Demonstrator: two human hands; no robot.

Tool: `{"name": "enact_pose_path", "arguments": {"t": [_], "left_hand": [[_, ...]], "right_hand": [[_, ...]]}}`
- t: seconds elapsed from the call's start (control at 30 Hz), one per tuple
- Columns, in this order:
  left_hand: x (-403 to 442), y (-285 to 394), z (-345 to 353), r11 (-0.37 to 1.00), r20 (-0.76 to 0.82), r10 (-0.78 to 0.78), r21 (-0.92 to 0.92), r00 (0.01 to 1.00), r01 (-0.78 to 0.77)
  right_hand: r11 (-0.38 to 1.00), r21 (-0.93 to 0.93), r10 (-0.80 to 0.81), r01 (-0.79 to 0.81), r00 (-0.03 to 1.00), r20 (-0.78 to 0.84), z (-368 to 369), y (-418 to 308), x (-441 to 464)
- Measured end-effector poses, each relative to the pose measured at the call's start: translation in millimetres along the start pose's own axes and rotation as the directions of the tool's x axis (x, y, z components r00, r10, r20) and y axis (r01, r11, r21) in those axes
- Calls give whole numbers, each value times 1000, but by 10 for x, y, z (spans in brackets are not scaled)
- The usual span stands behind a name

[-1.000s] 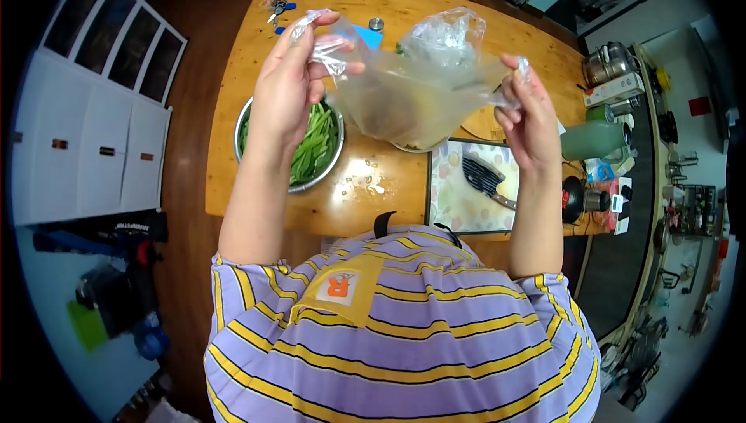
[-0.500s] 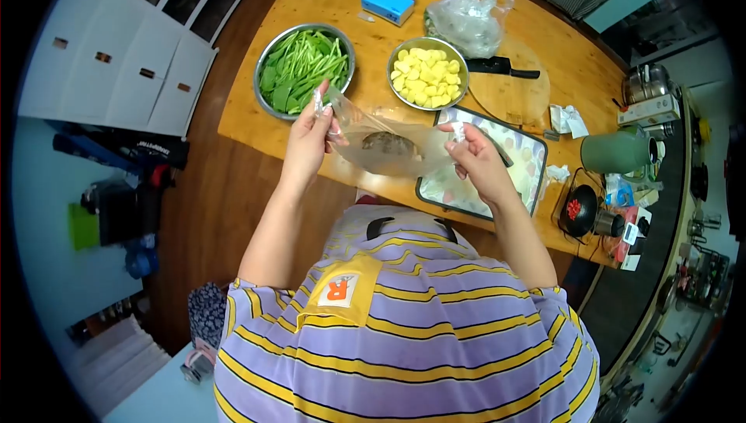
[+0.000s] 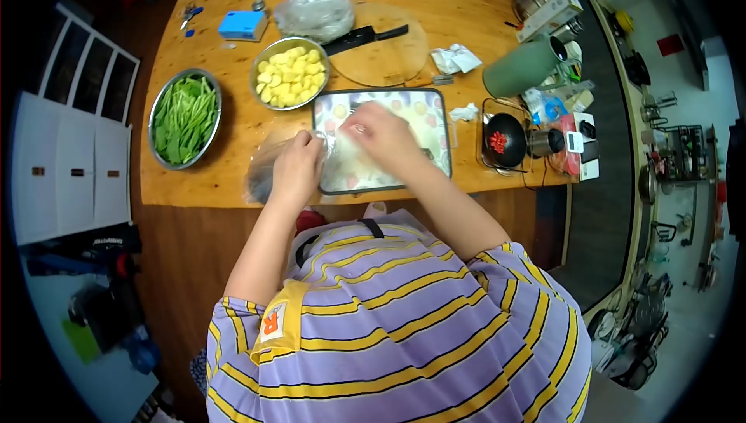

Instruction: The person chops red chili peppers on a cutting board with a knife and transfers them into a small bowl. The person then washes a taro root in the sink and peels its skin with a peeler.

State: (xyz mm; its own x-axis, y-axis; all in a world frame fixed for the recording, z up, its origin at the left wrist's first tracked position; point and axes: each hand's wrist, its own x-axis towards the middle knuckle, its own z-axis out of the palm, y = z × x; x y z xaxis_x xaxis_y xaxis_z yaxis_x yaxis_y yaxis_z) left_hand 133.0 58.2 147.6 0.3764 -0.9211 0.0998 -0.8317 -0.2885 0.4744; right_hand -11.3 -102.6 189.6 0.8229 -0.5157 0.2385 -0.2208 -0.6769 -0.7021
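Note:
My left hand (image 3: 298, 165) is closed on the gathered top of a clear plastic bag (image 3: 268, 155). The bag hangs beside that hand at the table's front edge, and something dark shows in its lower part. Blurred by motion, my right hand (image 3: 382, 137) is over the rectangular tray (image 3: 423, 108), just right of the bag's top. Its fingers are smeared, so I cannot make out whether they hold anything. The tray has a dark rim and a pale surface with a patterned print, and a small dark item lies near its right side.
A steel bowl of green leaves and stems (image 3: 220, 108) stands left. A bowl of yellow chunks (image 3: 326, 73), a cleaver (image 3: 361, 38) on a round board (image 3: 404, 58), a bagged bundle (image 3: 315, 11) and a blue box (image 3: 242, 25) lie behind. Right are a green container (image 3: 513, 69) and black pan (image 3: 513, 155).
My hands have come closer together. The bag, stretched between both hands before, now hangs from my left hand, and my right hand has moved over the tray. The view has shifted right.

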Motion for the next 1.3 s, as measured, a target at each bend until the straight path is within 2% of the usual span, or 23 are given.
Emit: {"name": "enact_pose_path", "arguments": {"t": [0.03,0.07,0.13,0.17,0.23,0.3,0.33,0.4,0.47,0.53,0.57,0.63,0.67,0.73,0.77,0.83,0.87,0.9,0.97,1.1,1.2,1.27,1.3], "left_hand": [[21,-16,82,1000,-18,5,17,1000,-4],[9,-48,156,999,-36,5,32,999,-3],[1,-90,211,993,-80,-4,116,997,14],[-22,-107,203,990,-134,-11,136,991,29],[-87,-102,132,966,-247,16,255,969,49],[-146,-134,102,954,-249,-75,264,966,142],[-154,-153,104,945,-249,-121,268,961,188],[-178,-233,150,952,-272,-159,214,949,220],[-211,-286,216,970,-304,-158,132,940,205],[-208,-372,282,989,-365,-128,23,922,147],[-202,-457,324,971,-380,-222,-170,898,168],[-177,-678,351,836,-380,-414,-518,827,181],[-163,-774,285,678,-318,-506,-722,802,141],[-118,-877,86,312,-192,-623,-950,758,16],[-158,-873,-18,252,-139,-724,-965,675,71],[-162,-826,-282,96,-12,-874,-985,486,147],[-228,-903,-341,79,-11,-882,-989,472,124],[-315,-985,-397,97,-26,-862,-989,506,114],[-541,-1141,-504,118,-40,-824,-988,565,101],[-831,-1246,-913,97,29,-828,-976,560,193],[-965,-1328,-1243,18,107,-841,-974,530,225],[-1049,-1488,-1317,-39,146,-840,-977,522,210],[-1078,-1559,-1333,-38,150,-841,-975,520,221]], "right_hand": [[970,97,232,-224,970,-73,-85,405,-54],[928,-23,358,-371,909,-213,-272,702,-89],[854,-342,311,-392,912,-268,-496,2030,-299],[725,-456,472,-516,855,-216,-687,2197,-370],[666,-540,468,-514,852,-234,-714,2824,-589],[606,-608,485,-514,844,-231,-653,3143,-642],[571,-583,593,-577,782,-192,-604,3263,-618],[578,-557,614,-597,767,-184,-541,3409,-572],[624,-516,595,-587,784,-173,-498,3315,-529],[692,-483,440,-537,844,-307,-526,2998,-450],[734,-465,351,-496,862,-365,-501,2772,-347],[892,-322,155,-316,885,-439,-399,2151,-260],[913,-230,231,-338,890,-392,-231,1947,-269],[909,174,396,-379,916,-71,283,1726,-294],[836,342,419,-429,902,109,487,1649,-304],[758,479,363,-442,897,253,805,1331,-241],[758,436,388,-485,873,296,958,1218,-182],[779,352,419,-520,848,326,1109,1126,-112],[954,149,235,-259,958,163,1386,983,30],[947,118,282,-299,949,141,2068,842,332],[967,-252,102,-49,974,201,2387,825,433],[871,-463,-47,161,968,248,2462,812,426],[855,-488,-82,177,974,210,2485,794,372]]}}
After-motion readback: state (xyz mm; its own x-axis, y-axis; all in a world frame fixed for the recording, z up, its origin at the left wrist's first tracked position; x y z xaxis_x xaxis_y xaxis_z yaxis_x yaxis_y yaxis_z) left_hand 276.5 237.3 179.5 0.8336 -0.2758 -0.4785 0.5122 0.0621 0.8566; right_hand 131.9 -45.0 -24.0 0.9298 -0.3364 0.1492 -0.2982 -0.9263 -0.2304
